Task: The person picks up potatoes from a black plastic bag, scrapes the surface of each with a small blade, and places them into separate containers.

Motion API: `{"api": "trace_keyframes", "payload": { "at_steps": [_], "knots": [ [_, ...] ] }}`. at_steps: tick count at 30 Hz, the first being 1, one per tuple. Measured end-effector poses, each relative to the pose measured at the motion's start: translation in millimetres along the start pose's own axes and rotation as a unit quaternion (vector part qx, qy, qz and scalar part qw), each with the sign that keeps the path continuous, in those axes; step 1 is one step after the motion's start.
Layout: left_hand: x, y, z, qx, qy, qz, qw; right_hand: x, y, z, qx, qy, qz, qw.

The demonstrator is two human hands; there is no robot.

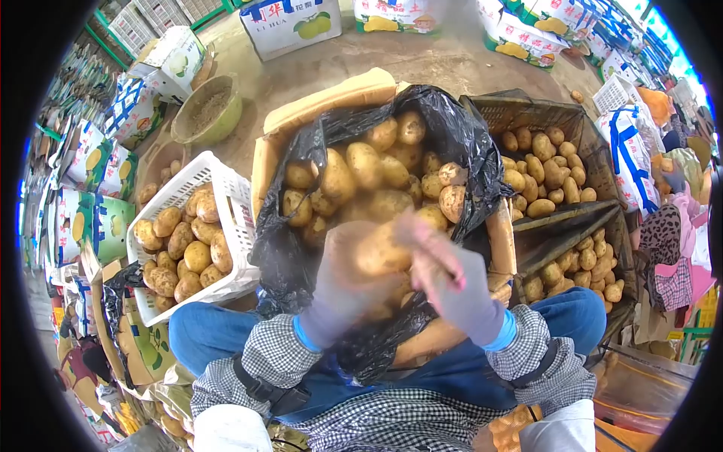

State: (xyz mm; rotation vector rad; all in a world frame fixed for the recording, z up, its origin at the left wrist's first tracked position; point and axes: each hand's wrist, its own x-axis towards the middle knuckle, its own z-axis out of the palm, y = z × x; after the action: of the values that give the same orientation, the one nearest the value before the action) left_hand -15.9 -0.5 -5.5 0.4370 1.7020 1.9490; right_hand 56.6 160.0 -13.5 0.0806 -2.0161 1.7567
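Observation:
Over a cardboard box [324,98] lined with a black plastic bag [482,158], both gloved hands are smeared by motion. My left hand [343,264] is closed round a blurred potato [382,250]. Beside that potato's right end is my right hand [444,264], its pinkish fingertips pointing up and left; whether it holds anything I cannot tell. Many potatoes [365,166] fill the bag beyond the hands, some with brown patches. The box stands close in front of my knees, and the bag's near edge hangs toward my lap.
A white plastic crate [233,203] of potatoes stands at the left. Two dark crates [580,120] with more potatoes are at the right. Farther off are a greenish tub [230,120] and printed cartons [290,30]. People sit at the far right edge.

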Motion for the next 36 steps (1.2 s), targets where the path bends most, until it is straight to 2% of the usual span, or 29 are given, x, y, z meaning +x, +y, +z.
{"api": "trace_keyframes", "payload": {
  "at_steps": [2, 4, 7, 11, 13, 16, 17, 20, 22, 23, 25, 28, 32, 34, 36],
  "knots": [
    [0.6, -7.5, -4.2, 0.059, 0.013, 0.022, 0.998, -5.4, -7.4, 2.3, 0.017, -0.028, -0.001, 0.999],
    [1.4, -15.7, -9.5, 0.125, 0.032, 0.057, 0.99, -1.3, -10.4, -6.1, 0.031, -0.016, 0.078, 0.996],
    [1.4, -3.0, -11.3, 0.325, 0.036, 0.202, 0.923, 15.3, -22.6, -15.8, 0.119, 0.098, 0.259, 0.953],
    [5.1, -5.5, -16.3, 0.344, 0.021, 0.266, 0.9, 0.8, -23.1, -12.2, 0.087, -0.007, 0.227, 0.97],
    [6.6, -9.8, -16.4, 0.33, 0.027, 0.279, 0.902, -10.9, -21.6, -4.0, 0.014, -0.081, 0.078, 0.994],
    [5.2, 1.2, -16.2, 0.394, 0.027, 0.304, 0.867, -7.8, -16.9, 2.4, 0.029, -0.001, 0.023, 0.999],
    [4.8, 1.8, -17.6, 0.399, 0.029, 0.328, 0.856, -2.2, -21.7, -5.6, 0.067, 0.048, 0.118, 0.99],
    [5.1, 2.8, -25.3, 0.409, 0.023, 0.403, 0.819, 16.2, -37.4, -24.8, 0.132, 0.065, 0.318, 0.937],
    [8.9, 2.5, -32.1, 0.413, 0.001, 0.455, 0.789, 15.7, -39.9, -27.6, 0.166, 0.023, 0.356, 0.919],
    [9.6, 3.9, -31.5, 0.405, -0.007, 0.468, 0.785, 14.9, -39.4, -27.7, 0.18, 0.004, 0.34, 0.923],
    [9.4, 6.6, -32.9, 0.396, -0.024, 0.463, 0.793, 13.9, -36.6, -27.8, 0.186, -0.025, 0.298, 0.936],
    [9.2, 4.3, -32.6, 0.405, -0.028, 0.449, 0.796, 16.2, -50.7, -25.5, 0.177, -0.04, 0.316, 0.931],
    [8.0, -0.3, -30.8, 0.416, -0.018, 0.438, 0.797, 12.9, -55.6, -23.8, 0.131, -0.127, 0.299, 0.937],
    [6.5, -5.5, -30.6, 0.406, -0.007, 0.433, 0.805, 10.4, -46.8, -23.9, 0.144, -0.078, 0.28, 0.946],
    [7.4, -6.5, -30.7, 0.395, -0.003, 0.435, 0.809, 15.2, -45.4, -26.8, 0.155, -0.054, 0.302, 0.939]
  ]
}}
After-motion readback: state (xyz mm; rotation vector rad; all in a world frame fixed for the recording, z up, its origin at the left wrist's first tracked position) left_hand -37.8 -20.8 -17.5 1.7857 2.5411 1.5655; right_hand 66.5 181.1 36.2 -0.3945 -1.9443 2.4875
